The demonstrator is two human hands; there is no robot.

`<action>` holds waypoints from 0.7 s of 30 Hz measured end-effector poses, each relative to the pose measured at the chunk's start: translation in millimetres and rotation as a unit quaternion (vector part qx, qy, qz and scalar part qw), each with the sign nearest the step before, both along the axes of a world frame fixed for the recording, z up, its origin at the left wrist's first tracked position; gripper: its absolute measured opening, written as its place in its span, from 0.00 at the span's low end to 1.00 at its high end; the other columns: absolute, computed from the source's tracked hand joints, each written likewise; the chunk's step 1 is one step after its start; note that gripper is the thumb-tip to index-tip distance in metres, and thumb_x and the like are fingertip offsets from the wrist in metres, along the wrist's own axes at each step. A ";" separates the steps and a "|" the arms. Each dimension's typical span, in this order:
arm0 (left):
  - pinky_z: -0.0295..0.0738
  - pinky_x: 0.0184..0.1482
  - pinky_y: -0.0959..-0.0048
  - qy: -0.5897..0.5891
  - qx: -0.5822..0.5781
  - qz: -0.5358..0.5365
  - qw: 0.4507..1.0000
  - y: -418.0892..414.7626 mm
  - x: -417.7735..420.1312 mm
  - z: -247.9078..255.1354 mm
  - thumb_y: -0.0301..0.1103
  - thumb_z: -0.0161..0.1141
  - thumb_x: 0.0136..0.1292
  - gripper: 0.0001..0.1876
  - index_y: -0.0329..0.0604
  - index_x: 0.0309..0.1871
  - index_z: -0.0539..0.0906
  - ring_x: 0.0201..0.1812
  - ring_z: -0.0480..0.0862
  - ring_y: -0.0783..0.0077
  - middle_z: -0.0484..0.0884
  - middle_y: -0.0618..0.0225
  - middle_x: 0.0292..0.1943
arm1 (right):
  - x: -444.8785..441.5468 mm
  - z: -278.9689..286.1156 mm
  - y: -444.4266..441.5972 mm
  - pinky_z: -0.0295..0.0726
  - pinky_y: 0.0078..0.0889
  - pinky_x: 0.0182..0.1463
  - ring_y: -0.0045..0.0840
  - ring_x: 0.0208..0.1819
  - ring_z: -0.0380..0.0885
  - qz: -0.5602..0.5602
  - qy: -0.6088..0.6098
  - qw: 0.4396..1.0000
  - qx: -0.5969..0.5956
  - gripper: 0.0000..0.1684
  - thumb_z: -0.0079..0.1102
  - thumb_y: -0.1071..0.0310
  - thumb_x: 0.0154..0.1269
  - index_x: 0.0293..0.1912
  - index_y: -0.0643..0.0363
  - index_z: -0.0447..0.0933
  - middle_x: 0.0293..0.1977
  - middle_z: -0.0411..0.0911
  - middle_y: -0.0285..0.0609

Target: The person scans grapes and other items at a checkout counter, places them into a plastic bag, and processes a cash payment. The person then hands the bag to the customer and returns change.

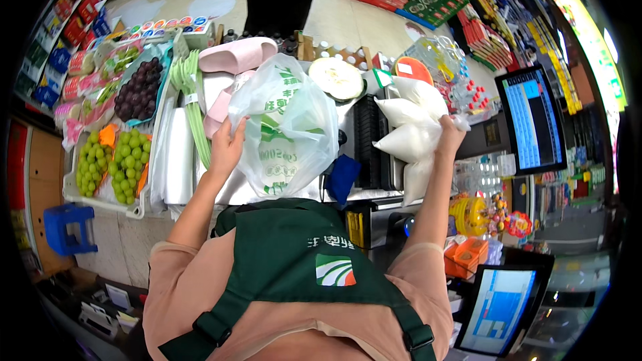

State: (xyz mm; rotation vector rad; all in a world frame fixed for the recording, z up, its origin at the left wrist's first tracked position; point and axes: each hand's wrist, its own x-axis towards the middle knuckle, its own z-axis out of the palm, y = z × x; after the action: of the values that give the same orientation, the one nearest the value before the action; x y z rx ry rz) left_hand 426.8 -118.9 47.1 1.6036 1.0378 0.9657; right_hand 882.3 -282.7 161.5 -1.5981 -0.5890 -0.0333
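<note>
My left hand (pixel 228 143) pinches the left edge of a translucent white plastic carrier bag (pixel 286 130) with green print, which stands puffed out on the metal counter. In my right hand (pixel 451 135) is the gathered top of several white-filled clear plastic bags (pixel 409 115), hanging over the right side of the black keyboard (pixel 367 140). Pink slippers (pixel 238 56) lie behind and left of the carrier bag. A cut pale melon (pixel 336 78) rests behind it on the right, and a cut red fruit (pixel 414 70) is behind the white-filled bags.
At the left stands a white crate (pixel 143 200) with green grapes (pixel 129 165) and dark grapes (pixel 140 90). Beside it are green bags (pixel 191 105) and a white plastic roll (pixel 179 155). Monitors (pixel 532 118) stand at the right. Across the counter stands a person (pixel 278 0) in black.
</note>
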 end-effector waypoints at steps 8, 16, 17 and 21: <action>0.69 0.30 0.81 -0.058 0.007 0.022 0.998 1.9 14.2 -20.5 0.40 0.52 0.75 0.15 0.40 0.54 0.80 0.29 0.74 0.85 0.81 0.69 0.31 | -81.0 63.4 37.5 0.70 0.19 0.39 0.14 0.29 0.67 0.136 0.180 0.960 0.166 0.07 0.55 0.77 0.53 0.29 0.54 0.67 0.27 0.66 0.29; 0.68 0.31 0.82 -0.163 -0.198 -0.084 0.963 -20.4 30.0 12.3 0.48 0.50 0.75 0.19 0.48 0.59 0.77 0.26 0.68 0.84 0.73 0.77 0.30 | -208.9 122.3 123.7 0.77 0.26 0.39 0.17 0.32 0.70 0.246 -0.015 0.884 0.397 0.11 0.54 0.81 0.54 0.22 0.54 0.69 0.28 0.62 0.31; 0.68 0.32 0.81 -0.170 -0.212 -0.097 0.957 -25.0 30.8 12.0 0.48 0.50 0.75 0.19 0.48 0.61 0.76 0.26 0.68 0.84 0.73 0.78 0.30 | -217.8 118.8 136.5 0.76 0.26 0.39 0.18 0.32 0.69 0.248 -0.021 0.872 0.422 0.10 0.57 0.81 0.51 0.22 0.55 0.70 0.28 0.63 0.32; 0.73 0.38 0.80 -0.290 -0.301 -0.069 0.906 -37.0 9.1 8.8 0.47 0.52 0.74 0.24 0.47 0.68 0.68 0.32 0.77 0.78 0.79 0.70 0.40 | -244.7 56.8 172.0 0.71 0.25 0.37 0.21 0.32 0.68 0.325 -0.075 0.858 0.389 0.10 0.66 0.82 0.42 0.21 0.60 0.73 0.29 0.65 0.34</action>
State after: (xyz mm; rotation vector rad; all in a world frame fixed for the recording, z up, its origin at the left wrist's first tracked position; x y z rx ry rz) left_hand 435.9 -155.8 56.0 0.7880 0.6899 0.8371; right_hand 637.6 -110.7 218.3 -0.5602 -1.0550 0.1010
